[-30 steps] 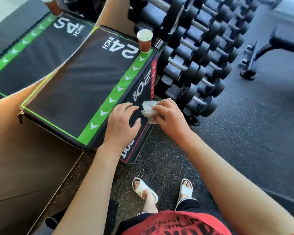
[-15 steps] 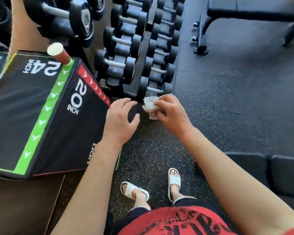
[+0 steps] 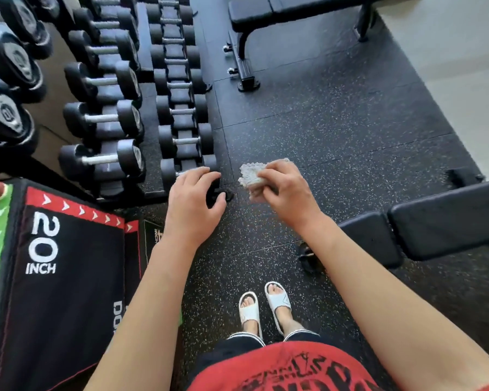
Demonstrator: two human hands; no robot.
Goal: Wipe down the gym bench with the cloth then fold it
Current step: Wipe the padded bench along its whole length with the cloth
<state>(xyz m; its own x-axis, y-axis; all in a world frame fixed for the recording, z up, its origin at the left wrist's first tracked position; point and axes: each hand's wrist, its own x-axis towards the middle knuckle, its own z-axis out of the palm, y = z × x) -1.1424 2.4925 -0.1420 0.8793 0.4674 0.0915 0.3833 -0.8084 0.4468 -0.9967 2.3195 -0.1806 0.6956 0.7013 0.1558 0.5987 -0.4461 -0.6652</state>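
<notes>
My right hand (image 3: 287,193) grips a small bunched whitish cloth (image 3: 250,174) in the air, above the speckled black floor. To its left my left hand (image 3: 192,206) hovers with loosely curled fingers and holds nothing. A black padded gym bench (image 3: 446,221) juts in from the right edge, close to my right forearm. At the top of the view a second black bench (image 3: 283,9) stands farther off.
A rack of black dumbbells (image 3: 178,108) fills the upper left. Beside my left arm stands a black plyo box (image 3: 54,277) marked 20 INCH, with red and green stripes. My feet in white sandals (image 3: 263,306) stand on the rubber floor.
The view has swung right, away from the plyo box: the box slid to the left and the near bench came in at the right. Both hands kept their pose, the cloth still held.
</notes>
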